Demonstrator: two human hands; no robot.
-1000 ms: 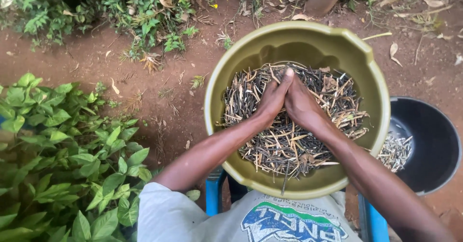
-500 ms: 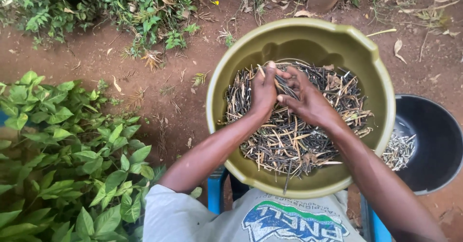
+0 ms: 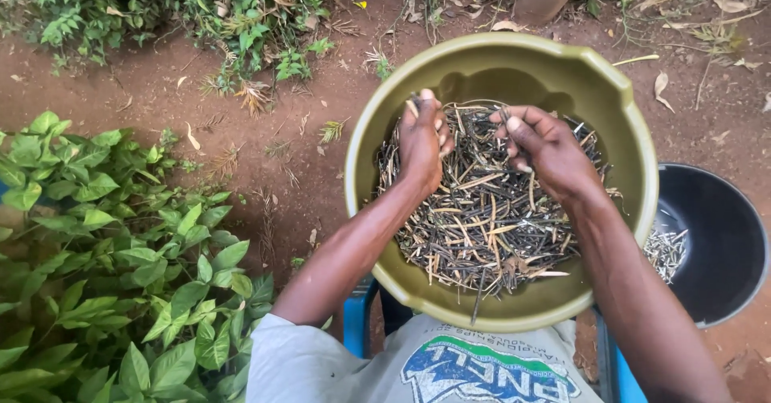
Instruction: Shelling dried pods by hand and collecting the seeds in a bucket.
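The person sits on a blue chair (image 3: 359, 323) with a large olive-green basin (image 3: 618, 122) on the lap, and both hands work inside it among a heap of dry dark pods and stalks (image 3: 482, 218) that covers the basin's floor. The left hand (image 3: 423, 142) is curled over the far left part of the heap, its fingers closed around a few thin stalks, one pale end sticking up past the fingertips. The right hand (image 3: 544, 148) hangs just above the heap near the far middle, fingers bent inward and pinched on a small tuft of the same dry stuff; how much it holds cannot be told. The two hands are apart, with a strip of the heap between them. This looks like the sorting or shelling stage, picking pods out of the litter by small pinches. A careful next move would call for a light pull, so that the brittle pieces come free without scattering over the rim. To the right, on the bare red earth (image 3: 265, 130), a black bucket (image 3: 723, 234) holds a small pile of similar pale scraps. Leafy green plants (image 3: 104, 274) crowd the left side.
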